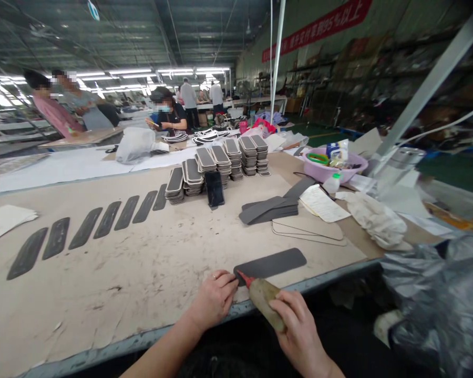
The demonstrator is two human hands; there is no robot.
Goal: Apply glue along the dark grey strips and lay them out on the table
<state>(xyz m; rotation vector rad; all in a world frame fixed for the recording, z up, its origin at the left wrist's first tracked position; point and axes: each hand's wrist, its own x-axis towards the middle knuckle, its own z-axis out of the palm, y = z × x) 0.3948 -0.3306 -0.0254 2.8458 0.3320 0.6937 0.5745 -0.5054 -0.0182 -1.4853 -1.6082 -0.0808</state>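
Observation:
A dark grey rounded strip (pixel 276 263) lies near the table's front edge. My left hand (pixel 216 296) is at its left end, fingers bent together and pressing on the tip. My right hand (pixel 299 328) is wrapped around a yellowish squeeze bottle (pixel 265 302). The bottle tilts so that its red nozzle points at the strip's left end, close to my left fingers. Whether the nozzle touches the strip, I cannot tell. To the left, several dark strips with a shiny, wet-looking surface (pixel 85 228) lie in a slanting row.
Stacks of light-edged grey pieces (pixel 222 160) stand behind, with a black phone (pixel 214 189) leaning there. Loose dark strips (pixel 270 209) and beige pieces (pixel 309 231) lie to the right, near a purple basin (pixel 323 170). A grey plastic bag (pixel 437 299) bulges beside the table. Several co-workers stand further back.

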